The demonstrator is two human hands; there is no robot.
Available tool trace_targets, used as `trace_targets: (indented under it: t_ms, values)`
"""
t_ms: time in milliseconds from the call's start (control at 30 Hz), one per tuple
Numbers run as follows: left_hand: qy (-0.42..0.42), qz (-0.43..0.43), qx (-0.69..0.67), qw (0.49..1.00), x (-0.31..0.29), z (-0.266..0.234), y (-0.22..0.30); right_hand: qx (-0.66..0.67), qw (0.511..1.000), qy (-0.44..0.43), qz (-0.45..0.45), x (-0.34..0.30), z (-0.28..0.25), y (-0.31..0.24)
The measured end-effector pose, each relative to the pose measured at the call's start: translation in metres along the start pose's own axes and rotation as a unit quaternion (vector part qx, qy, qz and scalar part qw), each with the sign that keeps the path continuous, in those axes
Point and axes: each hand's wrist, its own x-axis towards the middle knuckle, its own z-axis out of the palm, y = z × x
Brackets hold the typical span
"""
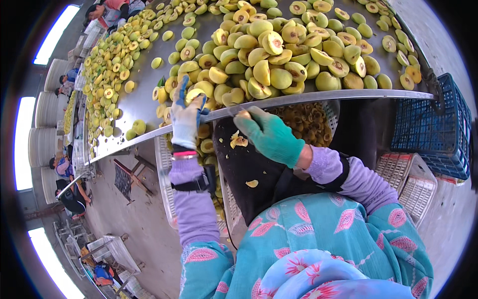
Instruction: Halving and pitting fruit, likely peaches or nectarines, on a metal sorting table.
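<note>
My left hand, in a white and blue glove, reaches over the edge of the long metal table and closes around a yellow-green fruit half. My right hand, in a green glove, is held just below the table edge, fingers closed on a small knife whose thin blade pokes out toward the left hand. Bits of yellow fruit flesh lie on my dark apron. A big heap of halved and whole yellow-green fruit covers the table in front of me.
A white crate of fruit pits sits under the table edge, another white crate with fruit halves by my left arm. A blue crate and a white basket stand at right. Other people work along the table at left.
</note>
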Motion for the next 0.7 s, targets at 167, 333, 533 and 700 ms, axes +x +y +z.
trace_targets:
  t_ms: [167, 333, 533, 700]
  values:
    - [-0.093, 0.118, -0.211, 0.966, -0.038, 0.023, -0.027, -0.158, 0.987, 0.02, -0.019, 0.01, 0.021, -0.001]
    - [-0.019, 0.107, -0.195, 0.975, -0.043, 0.045, -0.034, -0.155, 0.987, 0.032, -0.014, 0.001, 0.018, 0.015]
    - [0.049, 0.101, -0.199, 0.974, -0.047, 0.063, -0.032, -0.117, 0.992, 0.047, 0.012, -0.004, 0.029, 0.023]
    - [0.053, 0.034, -0.273, 0.96, -0.047, 0.064, -0.038, -0.036, 0.998, 0.048, 0.011, -0.012, 0.033, 0.021]
